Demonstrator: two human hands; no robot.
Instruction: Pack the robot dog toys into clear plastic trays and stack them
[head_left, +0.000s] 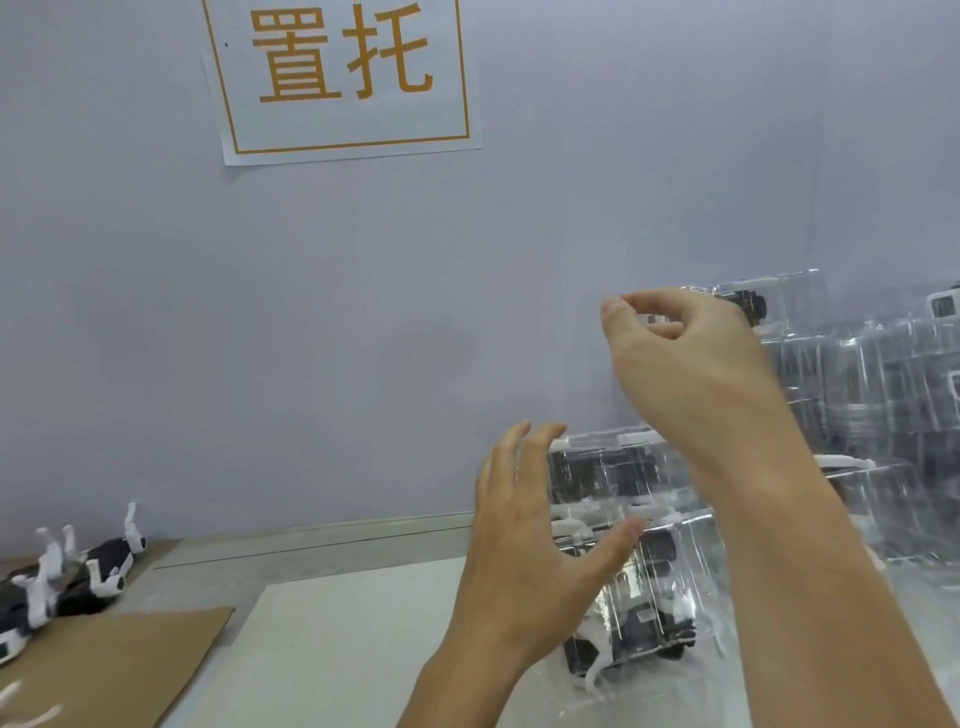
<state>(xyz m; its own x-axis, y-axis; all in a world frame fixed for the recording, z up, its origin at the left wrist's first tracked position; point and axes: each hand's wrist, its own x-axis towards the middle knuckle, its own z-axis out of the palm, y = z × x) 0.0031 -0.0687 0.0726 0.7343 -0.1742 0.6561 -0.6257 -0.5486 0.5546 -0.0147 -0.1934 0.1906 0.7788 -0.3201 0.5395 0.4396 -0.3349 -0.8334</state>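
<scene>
Stack of clear plastic trays (857, 395) at right against the pale wall (363, 312), each tray holding a black-and-white robot dog toy; landmark for all positions below. Right hand (691, 364) raised at the upper left corner of the stack, fingers curled, thumb and forefinger tips nearly meeting beside the topmost tray (769, 301); contact with the tray edge cannot be told, so grip state uncertain. Left hand (535, 545) lower, in front of the stack's left side, fingers spread and relaxed, grip open, thumb over a packed tray (660, 587) resting on the table (322, 551) at the foot of the stack. White sheet (363, 649) on the table left of the stack, with brown cardboard (119, 670) further left. Loose robot dog toys (72, 577) lying legs up far left of the stack, at the table's edge. Paper sign (343, 78) with orange characters on the wall, above and left of the stack.
</scene>
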